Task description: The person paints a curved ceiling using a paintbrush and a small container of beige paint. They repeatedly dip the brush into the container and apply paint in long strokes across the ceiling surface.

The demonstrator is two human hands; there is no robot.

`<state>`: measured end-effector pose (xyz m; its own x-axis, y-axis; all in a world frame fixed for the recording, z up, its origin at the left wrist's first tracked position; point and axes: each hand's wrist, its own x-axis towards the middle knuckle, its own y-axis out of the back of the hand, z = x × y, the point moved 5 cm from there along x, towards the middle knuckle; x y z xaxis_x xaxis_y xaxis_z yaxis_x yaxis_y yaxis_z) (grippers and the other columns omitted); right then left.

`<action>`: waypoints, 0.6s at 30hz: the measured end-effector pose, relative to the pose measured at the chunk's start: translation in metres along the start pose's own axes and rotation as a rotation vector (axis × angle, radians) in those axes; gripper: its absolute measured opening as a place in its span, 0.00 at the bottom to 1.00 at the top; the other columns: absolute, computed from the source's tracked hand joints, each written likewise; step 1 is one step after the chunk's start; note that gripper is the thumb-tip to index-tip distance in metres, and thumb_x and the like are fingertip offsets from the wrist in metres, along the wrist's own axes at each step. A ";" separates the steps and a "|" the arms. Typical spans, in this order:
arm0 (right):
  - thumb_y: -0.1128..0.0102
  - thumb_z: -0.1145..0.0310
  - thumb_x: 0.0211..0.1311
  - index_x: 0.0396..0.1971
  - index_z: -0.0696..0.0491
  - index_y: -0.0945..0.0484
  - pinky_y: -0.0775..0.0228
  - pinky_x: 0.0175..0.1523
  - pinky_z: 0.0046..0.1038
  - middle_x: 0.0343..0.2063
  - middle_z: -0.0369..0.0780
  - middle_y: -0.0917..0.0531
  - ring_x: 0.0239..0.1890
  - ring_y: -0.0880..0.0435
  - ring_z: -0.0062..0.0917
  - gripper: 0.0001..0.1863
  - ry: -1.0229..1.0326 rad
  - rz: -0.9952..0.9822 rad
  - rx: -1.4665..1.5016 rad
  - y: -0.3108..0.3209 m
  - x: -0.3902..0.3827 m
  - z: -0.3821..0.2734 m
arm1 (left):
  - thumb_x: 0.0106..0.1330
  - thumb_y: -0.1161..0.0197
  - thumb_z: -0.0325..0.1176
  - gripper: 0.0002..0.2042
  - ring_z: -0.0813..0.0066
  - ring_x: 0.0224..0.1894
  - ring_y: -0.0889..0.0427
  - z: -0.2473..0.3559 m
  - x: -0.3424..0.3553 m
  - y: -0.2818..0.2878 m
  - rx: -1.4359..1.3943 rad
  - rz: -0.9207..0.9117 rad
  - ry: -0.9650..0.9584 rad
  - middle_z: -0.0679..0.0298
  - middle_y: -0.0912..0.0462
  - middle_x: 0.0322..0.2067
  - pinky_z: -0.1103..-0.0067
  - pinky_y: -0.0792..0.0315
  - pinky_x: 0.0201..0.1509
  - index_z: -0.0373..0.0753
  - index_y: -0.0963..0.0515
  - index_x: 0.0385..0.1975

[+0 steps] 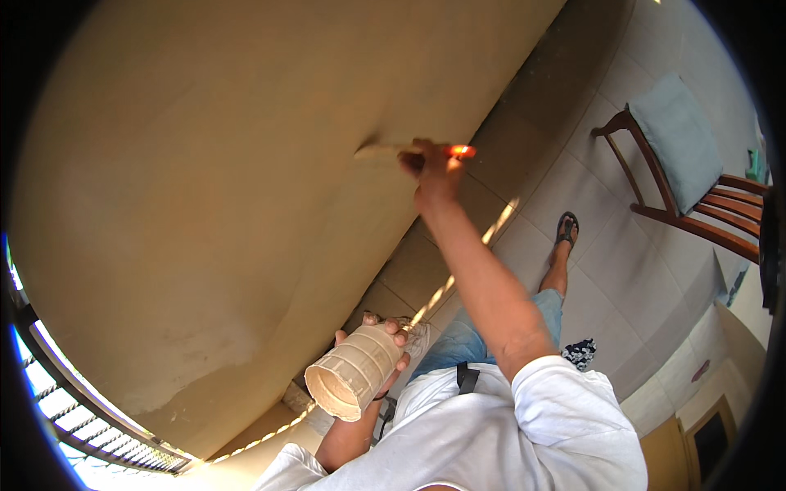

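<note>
My right hand [430, 168] is closed around a slim brush-like tool [460, 151] with an orange-red handle. Its pale far end meets the tan wall [221, 164], where a small dark shadow falls beside it; motion blur hides the tip's exact shape. Lower down, my left hand [398, 334] grips a cream ribbed plastic container [356, 368] from behind and the side, fingers wrapped round it. The container is tilted with its open mouth toward me, and its inside is coated pale. How much it holds, I cannot tell.
A wooden chair [655, 196] with a grey-blue cushion [675, 143] stands on the tiled floor [602, 245] at right. Dark railings [106, 438] curve along the lower left. A crumpled cloth [417, 340] lies at the wall's foot, behind the container. My sandaled foot [566, 229] is on the tiles.
</note>
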<state>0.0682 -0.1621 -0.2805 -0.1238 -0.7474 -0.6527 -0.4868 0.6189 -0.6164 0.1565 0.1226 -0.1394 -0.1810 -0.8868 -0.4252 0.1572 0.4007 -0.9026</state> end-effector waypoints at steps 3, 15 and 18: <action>0.37 0.73 0.67 0.37 0.57 0.20 0.14 0.38 0.34 0.32 0.44 0.14 0.30 0.11 0.34 0.05 0.214 0.027 0.082 -0.030 0.066 -0.087 | 0.76 0.42 0.59 0.27 0.53 0.61 0.28 0.001 -0.002 0.001 0.023 -0.020 -0.015 0.51 0.29 0.58 0.54 0.21 0.52 0.44 0.27 0.63; 0.27 0.83 0.48 0.41 0.51 0.17 0.15 0.48 0.35 0.45 0.44 0.13 0.46 0.12 0.38 0.19 1.159 -0.807 -0.779 -0.027 -0.124 -0.030 | 0.75 0.42 0.60 0.28 0.53 0.60 0.29 0.001 -0.002 -0.001 0.013 -0.005 -0.044 0.50 0.29 0.58 0.55 0.21 0.49 0.44 0.28 0.62; 0.31 0.78 0.53 0.42 0.49 0.16 0.14 0.49 0.34 0.48 0.42 0.14 0.49 0.13 0.36 0.15 1.076 -1.177 -0.846 -0.012 -0.137 -0.013 | 0.75 0.42 0.60 0.28 0.53 0.60 0.29 0.002 -0.001 0.002 0.019 -0.025 -0.049 0.51 0.29 0.58 0.55 0.21 0.49 0.44 0.28 0.63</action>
<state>0.0798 -0.0707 -0.1779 0.2957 -0.6836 0.6673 -0.9443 -0.3150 0.0958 0.1588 0.1240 -0.1403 -0.1369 -0.9069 -0.3985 0.1720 0.3744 -0.9112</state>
